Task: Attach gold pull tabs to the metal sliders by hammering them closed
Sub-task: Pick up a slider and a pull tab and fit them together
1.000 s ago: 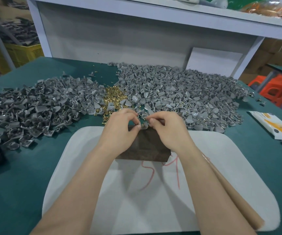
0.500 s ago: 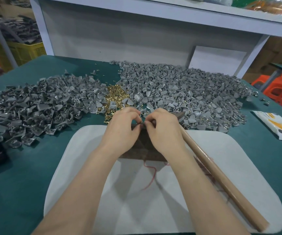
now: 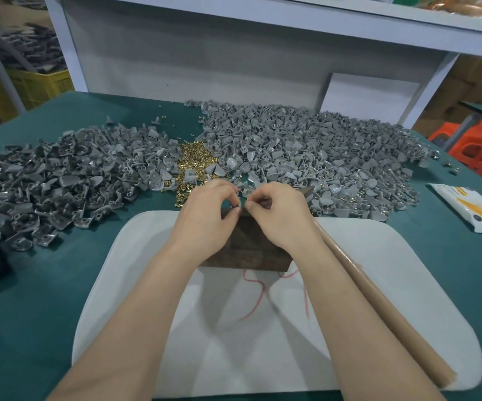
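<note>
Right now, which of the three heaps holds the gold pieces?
The small middle heap, lying between the left grey heap and the right grey heap.

A: Hands?
B: Left hand [image 3: 205, 218] and right hand [image 3: 280, 215] meet at the fingertips and pinch a small piece [image 3: 242, 206] over the dark block's [image 3: 248, 251] far edge. Too tiny to identify.
A: Hammer?
B: Hammer handle [image 3: 378, 308] lies under the right forearm, across the white mat [image 3: 393, 256].
A: Piles?
B: Gold pull tabs [image 3: 195, 160] sit just beyond the hands, between the left slider heap [image 3: 60, 183] and the right slider heap [image 3: 306, 151].
</note>
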Action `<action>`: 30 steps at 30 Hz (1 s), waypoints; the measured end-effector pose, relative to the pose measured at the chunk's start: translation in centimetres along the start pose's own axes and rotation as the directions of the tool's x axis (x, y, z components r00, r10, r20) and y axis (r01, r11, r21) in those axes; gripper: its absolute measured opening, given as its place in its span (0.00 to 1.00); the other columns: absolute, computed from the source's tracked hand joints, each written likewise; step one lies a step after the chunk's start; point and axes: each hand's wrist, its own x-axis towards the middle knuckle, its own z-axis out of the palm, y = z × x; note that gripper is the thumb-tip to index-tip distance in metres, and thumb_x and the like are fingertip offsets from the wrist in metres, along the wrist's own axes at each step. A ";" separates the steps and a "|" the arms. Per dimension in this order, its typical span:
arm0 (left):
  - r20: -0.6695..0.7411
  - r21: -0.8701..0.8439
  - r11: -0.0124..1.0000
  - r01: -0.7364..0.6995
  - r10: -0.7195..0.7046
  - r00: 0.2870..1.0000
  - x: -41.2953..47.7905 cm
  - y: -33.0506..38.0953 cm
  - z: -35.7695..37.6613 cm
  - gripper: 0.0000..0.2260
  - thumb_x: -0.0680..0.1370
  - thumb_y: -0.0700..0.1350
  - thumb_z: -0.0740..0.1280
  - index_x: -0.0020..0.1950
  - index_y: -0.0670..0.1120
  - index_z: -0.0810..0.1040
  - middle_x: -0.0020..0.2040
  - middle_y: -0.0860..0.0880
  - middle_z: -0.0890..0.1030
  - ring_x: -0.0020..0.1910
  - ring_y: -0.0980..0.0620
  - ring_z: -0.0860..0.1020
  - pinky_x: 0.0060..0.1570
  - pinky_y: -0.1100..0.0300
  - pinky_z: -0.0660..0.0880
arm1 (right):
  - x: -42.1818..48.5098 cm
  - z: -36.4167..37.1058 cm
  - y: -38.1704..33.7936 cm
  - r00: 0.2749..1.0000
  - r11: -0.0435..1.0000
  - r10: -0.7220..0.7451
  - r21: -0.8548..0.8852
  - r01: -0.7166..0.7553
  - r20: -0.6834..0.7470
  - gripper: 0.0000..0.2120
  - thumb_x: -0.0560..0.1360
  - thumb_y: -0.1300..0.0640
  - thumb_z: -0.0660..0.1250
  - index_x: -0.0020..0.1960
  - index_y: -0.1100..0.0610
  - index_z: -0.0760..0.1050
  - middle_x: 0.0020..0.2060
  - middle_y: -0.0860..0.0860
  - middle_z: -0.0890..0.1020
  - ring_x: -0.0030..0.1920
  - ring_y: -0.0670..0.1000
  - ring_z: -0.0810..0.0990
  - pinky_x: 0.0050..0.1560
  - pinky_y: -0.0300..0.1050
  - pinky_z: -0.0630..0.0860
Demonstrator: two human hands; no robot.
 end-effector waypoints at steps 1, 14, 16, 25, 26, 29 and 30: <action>0.003 0.005 1.000 -0.005 0.005 1.000 0.0 0.0 0.0 0.04 0.74 0.37 0.68 0.41 0.46 0.77 0.57 0.50 0.78 0.59 0.50 0.74 0.60 0.60 0.68 | 0.2 -0.2 -0.2 1.000 0.998 0.002 -0.055 -0.001 0.025 0.05 0.75 0.58 0.66 0.44 0.54 0.81 0.40 0.50 0.80 0.46 0.51 0.78 0.49 0.42 0.73; -0.002 -0.004 1.000 -0.029 0.029 1.000 -0.1 0.0 0.0 0.03 0.72 0.35 0.68 0.42 0.41 0.78 0.54 0.48 0.79 0.57 0.49 0.75 0.55 0.63 0.67 | 0.2 -0.5 -1.2 0.997 0.968 -0.019 -0.249 0.039 0.080 0.07 0.77 0.57 0.64 0.50 0.55 0.81 0.48 0.53 0.82 0.52 0.55 0.78 0.54 0.45 0.74; 0.003 -0.005 1.000 -0.026 0.026 1.000 -0.1 -0.1 0.0 0.03 0.73 0.36 0.68 0.41 0.42 0.78 0.55 0.49 0.79 0.57 0.49 0.75 0.57 0.62 0.67 | -0.2 -0.1 -0.4 0.999 0.992 -0.033 -0.120 0.034 0.008 0.06 0.76 0.57 0.66 0.48 0.55 0.81 0.47 0.51 0.81 0.50 0.53 0.78 0.53 0.43 0.71; 0.038 0.012 1.000 0.013 -0.013 0.999 -0.2 0.1 -0.3 0.06 0.75 0.41 0.68 0.40 0.49 0.74 0.58 0.52 0.77 0.61 0.51 0.72 0.58 0.65 0.62 | -0.8 -3.7 3.8 0.964 0.992 0.129 0.031 -0.125 -0.235 0.08 0.77 0.57 0.64 0.51 0.55 0.81 0.46 0.50 0.84 0.48 0.51 0.81 0.54 0.48 0.76; 0.040 0.013 1.000 0.014 -0.014 0.999 -0.2 0.1 -0.3 0.06 0.75 0.41 0.68 0.40 0.49 0.74 0.59 0.52 0.77 0.61 0.51 0.72 0.58 0.65 0.62 | -1.1 -4.5 4.5 0.954 0.975 0.179 -0.088 -0.205 -0.240 0.09 0.76 0.53 0.64 0.48 0.56 0.81 0.43 0.51 0.84 0.45 0.53 0.80 0.49 0.47 0.77; 0.036 0.016 1.000 0.025 -0.025 0.999 -0.2 0.1 -0.3 0.07 0.76 0.42 0.68 0.40 0.50 0.74 0.59 0.52 0.76 0.61 0.51 0.72 0.59 0.63 0.63 | -1.6 -4.7 5.4 0.920 0.881 0.392 -0.293 -0.372 0.013 0.17 0.76 0.44 0.63 0.43 0.59 0.78 0.37 0.55 0.80 0.41 0.57 0.78 0.41 0.45 0.73; 0.030 0.016 0.999 0.035 -0.036 0.999 -0.3 0.1 -0.3 0.06 0.76 0.42 0.68 0.40 0.50 0.74 0.58 0.52 0.77 0.61 0.51 0.72 0.58 0.63 0.63 | -1.6 -4.4 5.5 0.906 0.875 0.416 -0.303 -0.378 0.071 0.17 0.77 0.46 0.63 0.42 0.60 0.77 0.37 0.56 0.79 0.41 0.57 0.78 0.39 0.44 0.71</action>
